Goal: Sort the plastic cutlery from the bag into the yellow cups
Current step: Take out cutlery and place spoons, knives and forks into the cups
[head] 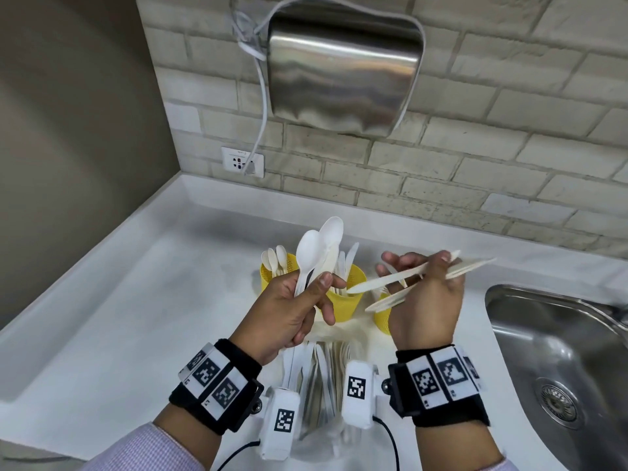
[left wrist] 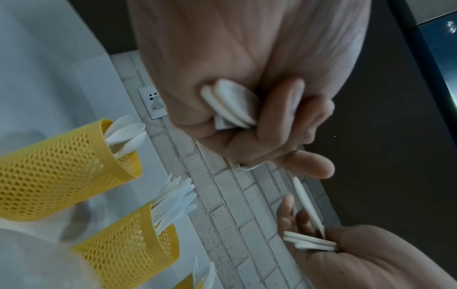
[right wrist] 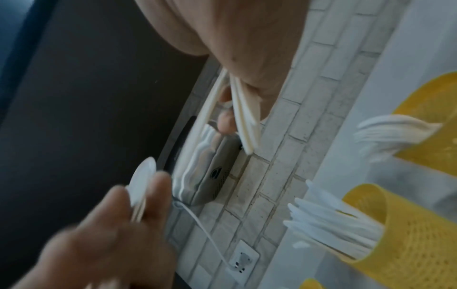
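My left hand (head: 316, 290) grips the handles of white plastic spoons (head: 316, 249), bowls pointing up, above the cups. My right hand (head: 424, 270) pinches several cream flat cutlery pieces (head: 401, 283) that fan out sideways. Three yellow mesh cups stand behind the hands: the left cup (head: 270, 278) holds spoons, the middle cup (head: 346, 300) holds white pieces, and the right cup (head: 382, 317) is mostly hidden by my right hand. The clear bag (head: 319, 372) with more cutlery lies on the counter under my wrists. In the left wrist view the spoon handles (left wrist: 230, 105) sit in my curled fingers.
A steel sink (head: 560, 368) is set into the white counter (head: 136, 317) at the right. On the brick wall hang a metal hand dryer (head: 343, 73) and a socket (head: 242, 161) with its cable.
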### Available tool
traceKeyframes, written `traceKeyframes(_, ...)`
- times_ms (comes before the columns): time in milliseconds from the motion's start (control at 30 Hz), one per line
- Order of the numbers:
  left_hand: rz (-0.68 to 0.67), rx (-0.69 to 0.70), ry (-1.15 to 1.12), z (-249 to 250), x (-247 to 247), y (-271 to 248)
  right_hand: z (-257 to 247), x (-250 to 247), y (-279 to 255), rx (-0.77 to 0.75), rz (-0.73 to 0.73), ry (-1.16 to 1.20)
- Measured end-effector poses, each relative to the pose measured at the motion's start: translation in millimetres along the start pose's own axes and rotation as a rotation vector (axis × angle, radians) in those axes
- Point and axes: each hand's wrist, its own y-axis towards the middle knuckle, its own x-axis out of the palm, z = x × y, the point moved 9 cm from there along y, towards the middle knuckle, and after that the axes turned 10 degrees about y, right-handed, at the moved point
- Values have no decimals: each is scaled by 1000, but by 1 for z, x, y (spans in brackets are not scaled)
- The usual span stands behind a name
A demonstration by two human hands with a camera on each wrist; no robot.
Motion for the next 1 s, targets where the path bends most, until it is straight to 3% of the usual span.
traceKeyframes(67, 3, -6, -16, -1, -2, 0, -7, 6, -2, -59, -57, 42)
traceKeyframes(167, 20, -19, -39, -2, -5, 2, -7, 22, -7, -131, -236, -196)
traceKeyframes(267, 35, -22, -45, -1, -6, 6, 8, 41, -19, -80, -418, -489)
traceKeyframes(367, 23, -18, -41, -3, -5, 11, 23, 51, -30, 17, -545, -542)
traceKeyframes(633, 30, -30, -35, -6, -5, 12, 29, 35, -14, 30, -380, -553)
traceKeyframes(833, 28, -20, -6, -7, -6, 14, 37, 49, -22, 94, -501, -553)
traceKeyframes(1000, 51, -33, -7, -7, -11, 15, 41, 40, -11, 125, -433, -514)
